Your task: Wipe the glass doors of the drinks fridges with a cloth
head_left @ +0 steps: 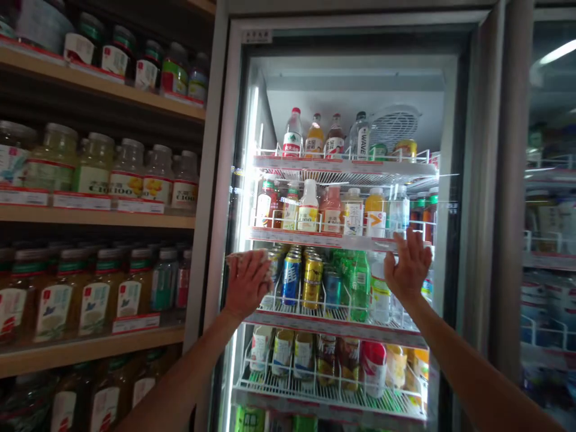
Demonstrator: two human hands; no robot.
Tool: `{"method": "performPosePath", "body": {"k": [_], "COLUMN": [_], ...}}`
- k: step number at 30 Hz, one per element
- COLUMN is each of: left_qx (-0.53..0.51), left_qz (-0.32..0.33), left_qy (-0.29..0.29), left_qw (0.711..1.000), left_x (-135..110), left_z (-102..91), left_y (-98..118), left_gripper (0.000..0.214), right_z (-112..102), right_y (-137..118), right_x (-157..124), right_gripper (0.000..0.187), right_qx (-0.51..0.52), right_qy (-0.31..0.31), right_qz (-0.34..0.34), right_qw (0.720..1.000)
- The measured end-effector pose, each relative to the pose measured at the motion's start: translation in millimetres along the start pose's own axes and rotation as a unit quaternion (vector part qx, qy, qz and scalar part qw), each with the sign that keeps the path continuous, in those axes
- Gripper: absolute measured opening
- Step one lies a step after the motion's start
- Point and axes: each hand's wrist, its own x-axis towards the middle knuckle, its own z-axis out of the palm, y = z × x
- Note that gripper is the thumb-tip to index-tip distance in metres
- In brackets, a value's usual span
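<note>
A glass door (346, 78) of a lit drinks fridge stands in front of me. My left hand (246, 282) lies against its left part, fingers pressing a pale, crumpled cloth (238, 257) to the glass. The cloth's edge shows above and beside the fingers; the rest is hidden under the hand. On the right part of the glass is my right hand (408, 264), its fingers apart and raised. I make out nothing held in it. Behind the door, the left hand overlaps the cans (291, 276), and the right hand is in front of a shelf of bottles (375, 213).
Wooden shelves (90, 213) with several rows of bottled drinks stand close on the left. The door's metal frame (216, 198) borders them. A second fridge (549, 240) is on the right. Inside, wire racks (333, 384) carry bottles and cans.
</note>
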Motion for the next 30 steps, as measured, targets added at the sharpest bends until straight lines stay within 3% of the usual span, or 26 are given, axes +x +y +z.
{"method": "performPosePath", "body": {"k": [2, 3, 6, 7, 8, 9, 12, 13, 14, 16, 18, 19, 20, 24, 25, 26, 27, 30], "left_qx": [0.015, 0.009, -0.033, -0.041, -0.043, -0.041, -0.026, -0.022, -0.022, -0.032, -0.045, -0.048, -0.049, -0.042, -0.042, -0.045, -0.051, -0.077], "left_qz": [-0.06, -0.032, 0.2, 0.252, 0.263, 0.23, 0.004, -0.039, -0.039, 0.077, 0.215, 0.239, 0.222, -0.04, -0.069, -0.054, 0.005, 0.267], "left_qy": [0.016, 0.016, -0.007, -0.01, -0.008, 0.003, 0.06, 0.073, 0.078, 0.061, 0.034, 0.029, 0.035, 0.09, 0.093, 0.087, 0.072, 0.004], "left_qw": [0.998, 0.999, 0.979, 0.967, 0.964, 0.972, 0.998, 0.996, 0.996, 0.995, 0.975, 0.969, 0.973, 0.994, 0.992, 0.994, 0.996, 0.961], "left_x": [8.4, 14.9, 42.4, 54.4, 67.7, 81.7, 120.4, 129.8, 136.9, 146.1, 153.1, 157.4, 162.4, 180.5, 181.9, 181.7, 180.5, 179.2], "left_z": [2.0, 3.9, 12.4, 15.2, 17.4, 19.0, 21.6, 22.4, 23.4, 25.7, 27.0, 26.9, 26.3, 22.8, 22.9, 23.5, 24.5, 27.9], "left_y": [6.0, 12.1, 32.4, 35.9, 36.5, 34.8, 27.1, 27.8, 30.8, 40.1, 43.9, 40.9, 34.9, 10.5, 12.7, 19.2, 28.7, 55.7], "left_gripper": [0.044, 0.044, 0.044, 0.044, 0.044, 0.044, 0.045, 0.046, 0.047, 0.046, 0.043, 0.043, 0.043, 0.047, 0.047, 0.047, 0.046, 0.043], "right_z": [0.1, 0.0, -0.4, -0.5, -0.7, -0.8, -1.1, -1.1, -1.1, -1.0, -0.9, -0.8, -0.7, -0.6, -0.6, -0.6, -0.7, -0.4], "right_y": [-0.5, -0.8, -1.6, -1.8, -1.9, -2.1, -2.4, -2.5, -2.5, -2.4, -2.3, -2.3, -2.4, -3.3, -3.5, -3.5, -3.5, -2.9], "right_x": [0.1, 0.1, 0.4, 0.4, 0.5, 0.6, 0.6, 0.6, 0.5, 0.4, 0.3, 0.2, 0.2, 0.2, 0.2, 0.2, 0.1, -0.5], "right_gripper": [0.048, 0.048, 0.047, 0.047, 0.047, 0.046, 0.046, 0.046, 0.046, 0.046, 0.046, 0.047, 0.048, 0.049, 0.049, 0.048, 0.048, 0.047], "right_qx": [0.001, 0.001, -0.002, -0.003, -0.005, -0.007, -0.013, -0.015, -0.017, -0.016, -0.012, -0.009, -0.008, -0.003, -0.002, -0.003, -0.003, -0.006], "right_qy": [0.003, 0.004, 0.013, 0.017, 0.019, 0.019, 0.018, 0.018, 0.019, 0.025, 0.027, 0.026, 0.025, 0.017, 0.018, 0.018, 0.019, 0.021], "right_qz": [-0.002, -0.002, -0.009, -0.012, -0.015, -0.018, -0.022, -0.023, -0.024, -0.027, -0.031, -0.03, -0.028, -0.022, -0.023, -0.025, -0.027, -0.028], "right_qw": [1.0, 1.0, 1.0, 1.0, 1.0, 1.0, 1.0, 0.999, 0.999, 0.999, 0.999, 0.999, 0.999, 1.0, 1.0, 1.0, 0.999, 0.999]}}
